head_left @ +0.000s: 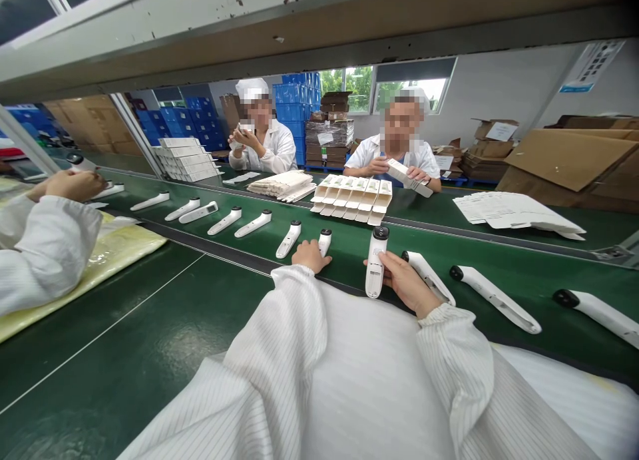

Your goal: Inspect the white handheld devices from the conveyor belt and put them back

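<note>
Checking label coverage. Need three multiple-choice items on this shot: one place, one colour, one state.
1. Where are the open white cartons?
A) On the far belt, before a seated co-worker
B) On top of the blue crates
C) At the near edge of the bench

2. What colour is the belt?
A) Blue
B) Yellow
C) Dark green

3. The right hand:
A) Lies flat, touching nothing
B) Grips a white handheld device
C) Is out of view

1 A: the cartons sit directly before the co-worker.
2 C: dark green shows between the devices.
3 B: the hand closes around the device.
</note>
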`<state>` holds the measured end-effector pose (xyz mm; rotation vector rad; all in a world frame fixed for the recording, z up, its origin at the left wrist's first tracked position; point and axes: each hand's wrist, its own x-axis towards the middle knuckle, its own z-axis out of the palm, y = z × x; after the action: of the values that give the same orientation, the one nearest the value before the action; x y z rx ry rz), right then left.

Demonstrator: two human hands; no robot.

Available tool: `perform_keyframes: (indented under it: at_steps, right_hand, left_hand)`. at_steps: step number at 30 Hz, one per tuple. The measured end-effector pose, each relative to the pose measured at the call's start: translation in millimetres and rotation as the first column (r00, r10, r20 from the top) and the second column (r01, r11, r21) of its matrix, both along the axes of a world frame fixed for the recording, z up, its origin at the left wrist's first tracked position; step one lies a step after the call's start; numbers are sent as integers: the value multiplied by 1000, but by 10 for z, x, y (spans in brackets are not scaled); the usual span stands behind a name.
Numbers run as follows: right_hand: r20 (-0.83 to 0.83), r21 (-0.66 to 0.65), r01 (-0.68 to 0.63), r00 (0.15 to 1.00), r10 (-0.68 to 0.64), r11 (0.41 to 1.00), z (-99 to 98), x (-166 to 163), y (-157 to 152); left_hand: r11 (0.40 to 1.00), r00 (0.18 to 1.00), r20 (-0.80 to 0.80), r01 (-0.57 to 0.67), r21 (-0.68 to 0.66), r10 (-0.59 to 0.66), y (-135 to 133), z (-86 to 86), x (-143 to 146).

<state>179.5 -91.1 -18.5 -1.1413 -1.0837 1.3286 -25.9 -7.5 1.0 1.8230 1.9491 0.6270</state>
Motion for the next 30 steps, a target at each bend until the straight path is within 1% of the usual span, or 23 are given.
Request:
perform_keyframes:
  at_steps: [2,3,4,5,6,8,9,11,12,13,15,16,17,18,20,22,23,25,26,27,28,29,30]
  right_hand:
    - [9,-26,-11,1000,11,1000,2,-8,-5]
    - [20,-43,-7,1000,8,999,-1,-7,-2]
    - [42,-59,8,999,-5,998,-7,-3,3]
    - [80,-70,33,996,-28,997,-16,6,13]
    - [139,-72,66,989,-56,995,-28,20,26]
    - [321,-60,138,940,-112,989,-54,63,58]
    - [432,-50,168,892,-130,985,-70,91,75]
    - [643,-10,211,750,-156,977,-103,152,105]
    - [723,31,221,669,-174,975,-119,180,115]
    - [779,84,224,593,-204,971,-133,202,123]
    - [816,236,215,486,-314,948,-147,219,126]
    - [801,319,207,463,-380,925,-143,211,122]
    - [769,387,195,471,-432,901,-131,191,115]
    - [726,431,179,513,-458,884,-112,161,106]
    - [610,432,135,684,-400,891,-61,85,84]
    - [433,332,89,870,-235,939,-10,12,60]
    - [329,269,72,930,-162,960,10,-13,49]
    - [141,165,54,987,-77,985,34,-32,31]
    - [71,130,45,996,-54,990,38,-27,25]
    - [18,105,38,999,-40,994,38,-14,22]
    - [-16,87,31,999,-29,996,33,3,21]
    - [-35,72,24,999,-22,997,26,21,21]
    - [-42,61,20,999,-17,998,17,38,23]
  left_hand:
    - [998,995,102,24,-65,-17,21,-16,25]
    - [994,971,239,38,-102,-13,24,-19,45]
    - [988,913,408,60,-145,4,21,-17,72]
    - [977,824,566,95,-192,31,9,-11,104]
    - [960,709,702,150,-238,63,-13,1,142]
    - [908,454,881,300,-292,134,-79,32,229]
    - [879,342,926,376,-293,163,-119,50,275]
    - [830,153,965,493,-262,213,-201,79,368]
    - [815,94,968,524,-246,232,-238,90,412]
    - [809,79,969,536,-240,235,-271,96,453]
    - [818,96,968,520,-247,231,-326,97,528]
    - [823,112,965,505,-261,237,-348,91,562]
    - [825,129,959,490,-283,252,-369,82,594]
    - [827,140,954,476,-300,265,-388,69,623]
    - [845,116,959,454,-283,259,-423,37,675]
    - [871,63,974,439,-221,216,-452,3,719]
    - [881,41,981,434,-187,188,-462,-11,737]
    - [886,41,988,437,-152,149,-461,-27,756]
    - [882,76,989,447,-149,129,-449,-27,753]
    - [884,137,986,445,-144,91,-427,-22,736]
    - [899,234,972,418,-128,30,-395,-15,703]
    - [925,368,928,368,-92,-54,-354,-7,651]
    - [954,531,835,298,-27,-142,-304,-1,580]
